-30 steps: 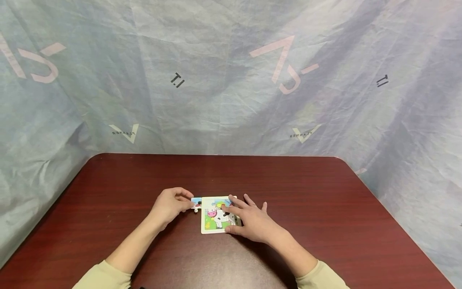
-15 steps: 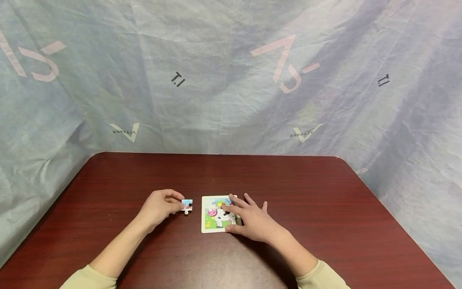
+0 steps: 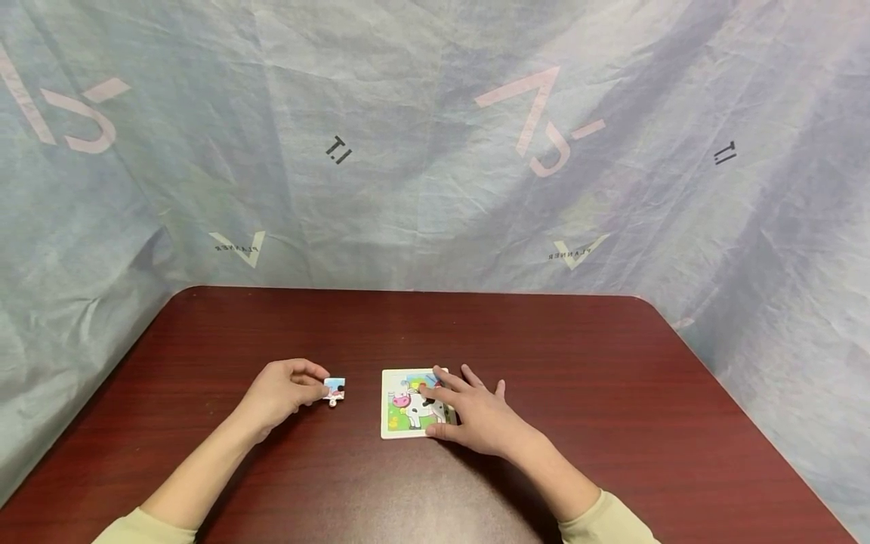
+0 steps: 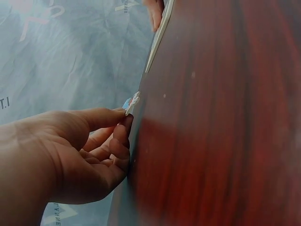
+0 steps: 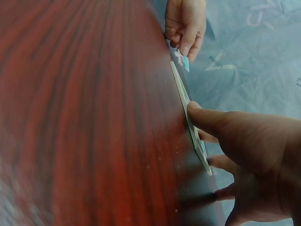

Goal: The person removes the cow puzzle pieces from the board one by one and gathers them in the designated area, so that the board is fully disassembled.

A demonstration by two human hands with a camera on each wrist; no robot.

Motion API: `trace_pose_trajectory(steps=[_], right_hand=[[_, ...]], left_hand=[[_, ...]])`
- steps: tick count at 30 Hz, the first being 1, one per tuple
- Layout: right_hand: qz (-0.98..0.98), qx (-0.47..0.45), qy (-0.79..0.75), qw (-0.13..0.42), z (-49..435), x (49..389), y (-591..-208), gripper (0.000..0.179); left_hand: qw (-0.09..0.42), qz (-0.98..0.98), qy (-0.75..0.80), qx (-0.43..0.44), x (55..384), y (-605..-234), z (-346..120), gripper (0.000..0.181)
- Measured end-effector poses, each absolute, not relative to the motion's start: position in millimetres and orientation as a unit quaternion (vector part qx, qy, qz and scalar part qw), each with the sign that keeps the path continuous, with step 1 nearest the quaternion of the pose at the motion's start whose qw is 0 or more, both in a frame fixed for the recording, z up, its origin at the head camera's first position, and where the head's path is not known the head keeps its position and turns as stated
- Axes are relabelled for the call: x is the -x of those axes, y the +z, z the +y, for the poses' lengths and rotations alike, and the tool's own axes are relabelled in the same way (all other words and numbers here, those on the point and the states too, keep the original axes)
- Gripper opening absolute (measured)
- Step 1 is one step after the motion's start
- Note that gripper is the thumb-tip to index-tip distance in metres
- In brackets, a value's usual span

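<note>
My left hand [image 3: 282, 394] pinches a small jigsaw puzzle piece [image 3: 334, 388] between thumb and fingertips, left of the puzzle board. The piece is blue with black and pink print and a round knob on its lower edge. The square puzzle board [image 3: 384, 412] has a white border and a cow picture. A pale bare patch shows at its upper left. My right hand [image 3: 481, 417] rests on the board's right side with fingers spread, hiding part of the picture. In the right wrist view, the right thumb [image 5: 195, 107] lies on the board's near edge.
The board lies flat on a dark red wood-grain table [image 3: 544, 340] with rounded far corners. Behind and beside it hangs a wrinkled grey sheet [image 3: 408, 189] with printed letters. Light sleeves [image 3: 605, 517] cover the forearms.
My left hand has moved left, carrying the puzzle piece from the board's upper left edge out over the table. The right hand and the board have stayed in place.
</note>
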State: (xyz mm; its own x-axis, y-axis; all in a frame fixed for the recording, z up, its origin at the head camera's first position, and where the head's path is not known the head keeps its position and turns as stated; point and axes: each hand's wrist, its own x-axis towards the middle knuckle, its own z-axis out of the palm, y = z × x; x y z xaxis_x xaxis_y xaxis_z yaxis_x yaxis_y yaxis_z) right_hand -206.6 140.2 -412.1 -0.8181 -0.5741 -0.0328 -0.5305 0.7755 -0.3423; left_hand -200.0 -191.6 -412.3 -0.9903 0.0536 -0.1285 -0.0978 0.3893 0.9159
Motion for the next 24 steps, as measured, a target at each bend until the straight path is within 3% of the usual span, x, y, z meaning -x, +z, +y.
trace_pose_trajectory(steps=[24], right_hand=[[0.939,0.295,-0.162,0.069,141,207,-415,0.06]], left_hand=[[0.069,0.84,0.538,0.019,193,-413,-233,0.028]])
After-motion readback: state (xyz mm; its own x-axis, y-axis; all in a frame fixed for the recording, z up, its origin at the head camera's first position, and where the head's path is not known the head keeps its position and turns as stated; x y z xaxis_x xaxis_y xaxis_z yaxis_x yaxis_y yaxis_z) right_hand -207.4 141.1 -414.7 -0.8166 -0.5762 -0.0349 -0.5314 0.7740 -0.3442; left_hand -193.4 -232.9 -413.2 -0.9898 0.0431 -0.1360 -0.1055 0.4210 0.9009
